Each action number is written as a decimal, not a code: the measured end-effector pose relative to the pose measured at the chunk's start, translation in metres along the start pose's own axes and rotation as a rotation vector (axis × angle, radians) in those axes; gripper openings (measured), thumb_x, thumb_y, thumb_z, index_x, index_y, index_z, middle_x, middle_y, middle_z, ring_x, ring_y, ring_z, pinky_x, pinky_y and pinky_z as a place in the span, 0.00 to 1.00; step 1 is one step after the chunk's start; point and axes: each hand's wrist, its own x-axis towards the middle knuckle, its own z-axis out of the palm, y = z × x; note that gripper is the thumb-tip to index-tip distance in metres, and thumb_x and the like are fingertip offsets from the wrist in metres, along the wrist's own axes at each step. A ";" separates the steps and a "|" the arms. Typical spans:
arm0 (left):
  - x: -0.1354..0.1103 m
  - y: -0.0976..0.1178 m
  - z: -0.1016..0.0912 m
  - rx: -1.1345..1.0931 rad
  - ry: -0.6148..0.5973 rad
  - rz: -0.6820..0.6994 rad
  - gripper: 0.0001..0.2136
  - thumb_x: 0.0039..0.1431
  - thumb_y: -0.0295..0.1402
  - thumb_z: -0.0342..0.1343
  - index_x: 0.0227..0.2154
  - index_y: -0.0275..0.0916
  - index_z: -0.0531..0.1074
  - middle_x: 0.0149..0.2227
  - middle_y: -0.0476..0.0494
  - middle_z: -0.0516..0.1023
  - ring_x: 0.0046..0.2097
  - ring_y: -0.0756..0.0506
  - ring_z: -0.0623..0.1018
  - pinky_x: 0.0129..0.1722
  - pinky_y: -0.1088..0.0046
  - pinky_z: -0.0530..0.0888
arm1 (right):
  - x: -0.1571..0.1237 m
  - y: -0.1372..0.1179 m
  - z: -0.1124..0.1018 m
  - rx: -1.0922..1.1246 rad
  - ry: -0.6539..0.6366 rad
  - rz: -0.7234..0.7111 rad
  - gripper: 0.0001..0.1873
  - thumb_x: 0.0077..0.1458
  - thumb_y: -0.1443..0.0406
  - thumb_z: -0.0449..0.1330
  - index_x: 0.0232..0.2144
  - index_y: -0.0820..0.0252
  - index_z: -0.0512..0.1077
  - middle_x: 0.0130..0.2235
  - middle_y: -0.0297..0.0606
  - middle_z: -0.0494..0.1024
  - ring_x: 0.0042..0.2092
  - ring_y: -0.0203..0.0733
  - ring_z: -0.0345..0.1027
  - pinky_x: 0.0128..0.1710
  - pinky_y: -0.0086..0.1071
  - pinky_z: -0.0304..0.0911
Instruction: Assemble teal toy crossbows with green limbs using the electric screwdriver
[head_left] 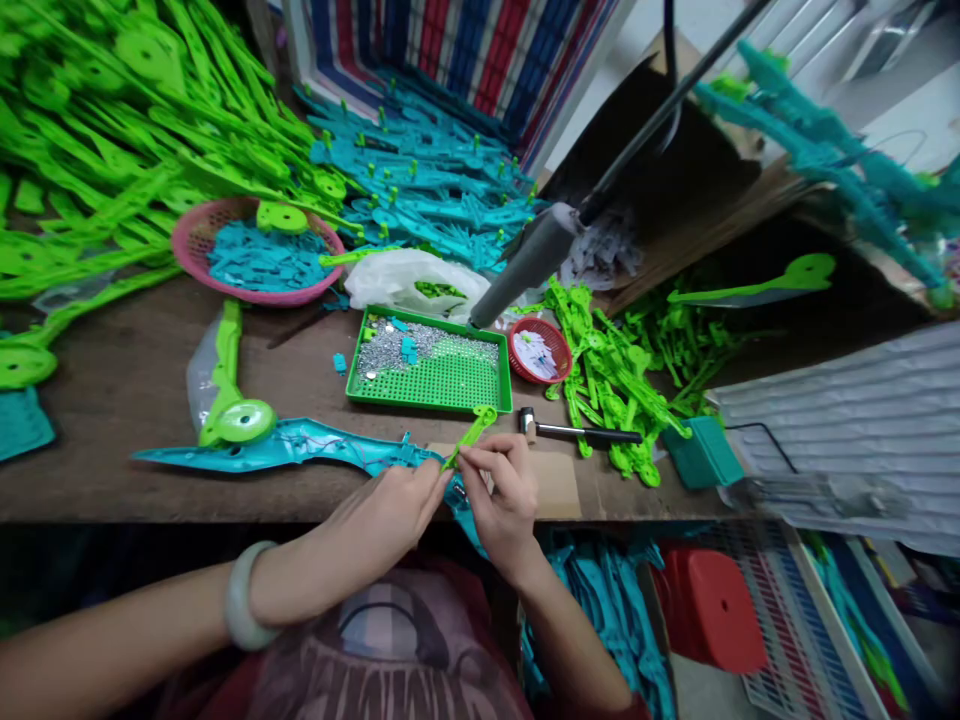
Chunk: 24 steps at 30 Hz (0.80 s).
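Observation:
A long blue plastic toy shell [315, 440] lies across the front of the table, with its inner side up and thin wires inside. My left hand [401, 500] is closed over its right part, fingertips by the lower end of a small green plastic arm [477, 428]. My right hand [504, 495] pinches at that same end, thumb and forefinger together; the exact contact is partly hidden. On the shell's left part sits a green arm with a round disc [244, 421]. The shell's right end sticks out below my hands, past the table edge.
A mallet [577, 432] lies right of my hands. Behind stand a green tray [375, 392] of screws, a red basket [538, 375] and a pink basket [259, 295] of blue pieces. Green arms [142, 120] and blue shells [435, 180] are heaped beyond; a grey-wrapped pole [525, 262] slants in.

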 end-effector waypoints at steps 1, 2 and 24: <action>0.000 0.001 0.000 -0.016 -0.028 -0.005 0.17 0.71 0.45 0.38 0.29 0.43 0.63 0.18 0.52 0.65 0.20 0.47 0.68 0.23 0.71 0.56 | 0.000 0.000 -0.001 0.007 0.005 -0.003 0.13 0.62 0.74 0.60 0.45 0.54 0.75 0.40 0.38 0.70 0.41 0.38 0.70 0.38 0.34 0.70; 0.001 0.002 0.000 -0.044 -0.054 -0.004 0.18 0.71 0.44 0.36 0.29 0.43 0.62 0.18 0.52 0.65 0.20 0.47 0.68 0.23 0.71 0.57 | 0.000 0.000 -0.001 0.027 0.013 0.016 0.14 0.62 0.74 0.60 0.46 0.54 0.76 0.40 0.38 0.70 0.41 0.38 0.70 0.38 0.33 0.70; 0.026 0.024 -0.024 0.125 0.044 0.502 0.16 0.74 0.40 0.43 0.36 0.39 0.73 0.31 0.46 0.80 0.30 0.46 0.80 0.32 0.69 0.76 | 0.014 0.006 -0.043 0.634 -0.094 0.566 0.07 0.58 0.61 0.66 0.35 0.58 0.78 0.29 0.32 0.77 0.25 0.32 0.67 0.24 0.27 0.66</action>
